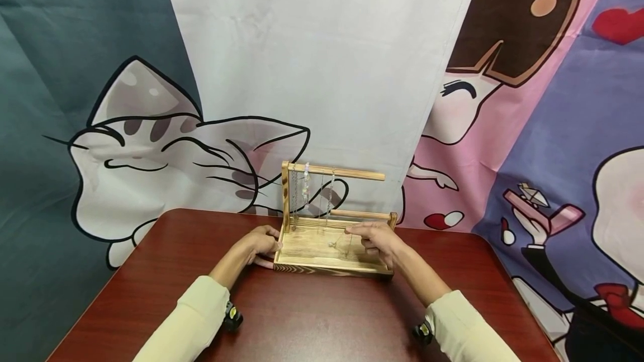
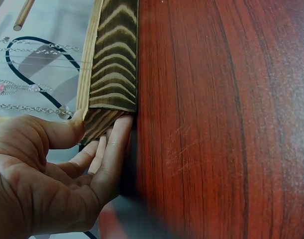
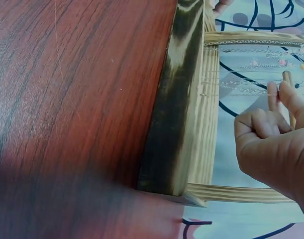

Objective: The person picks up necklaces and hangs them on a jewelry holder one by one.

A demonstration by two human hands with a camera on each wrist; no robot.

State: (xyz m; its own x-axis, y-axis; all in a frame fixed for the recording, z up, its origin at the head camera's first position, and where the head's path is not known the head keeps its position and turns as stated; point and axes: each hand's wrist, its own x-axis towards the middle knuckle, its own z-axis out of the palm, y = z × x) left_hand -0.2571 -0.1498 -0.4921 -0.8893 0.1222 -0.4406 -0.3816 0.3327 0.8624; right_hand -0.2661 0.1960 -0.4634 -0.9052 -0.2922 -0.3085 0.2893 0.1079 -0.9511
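Note:
A wooden jewelry stand (image 1: 336,264) with a shallow tray base and raised bars sits on the table. Several necklaces hang from its upper bar (image 1: 352,172), among them a beaded one (image 1: 306,183) with pale beads and a silver chain (image 1: 330,197). At the tray's left end, my left hand (image 1: 261,244) grips the edge. In the left wrist view, its thumb is on the rim and its fingers are beneath the dark-grained corner (image 2: 104,124). Over the tray's right part, my right hand (image 1: 377,239) pinches a thin necklace (image 1: 350,243) between thumb and index finger, the other fingers curled.
The stand rests toward the back of a reddish-brown table (image 1: 322,317). A lower wooden bar (image 1: 359,214) runs along the stand's back right. Close behind the table hangs a printed cloth backdrop (image 1: 322,60) with cartoon figures.

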